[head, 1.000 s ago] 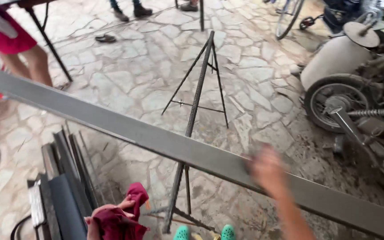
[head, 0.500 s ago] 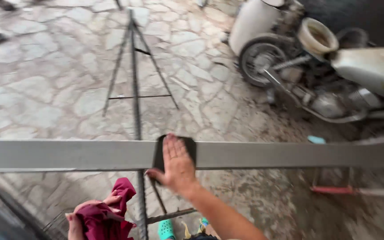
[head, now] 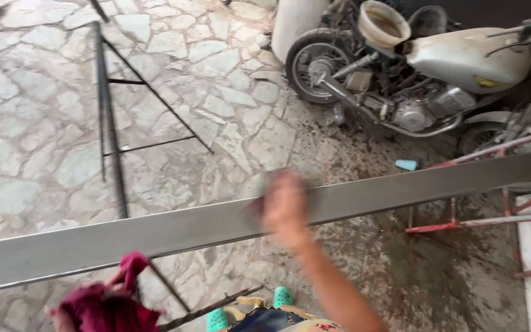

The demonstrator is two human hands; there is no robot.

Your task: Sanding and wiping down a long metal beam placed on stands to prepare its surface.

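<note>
My right hand (head: 285,206) lies flat on the long grey metal bar (head: 401,190) that runs across the scene from near left up to the far right. The hand is blurred, so I cannot tell how its fingers are set or whether a pad sits under the palm; a dark smudge shows just left of it on the bar. My left hand (head: 62,316) is low at the near left, below the bar, its fingers closed on a crumpled dark red cloth (head: 115,301) that hides most of the hand. The bar rests on a thin metal stand (head: 113,154) whose legs spread over the stone-paved floor (head: 44,166). Far right, beyond the bar, stands a dusty motorcycle (head: 425,80). A red metal frame (head: 462,224) sits at the right, under the bar's end. My green shoes (head: 281,296) show at the bottom.
</note>
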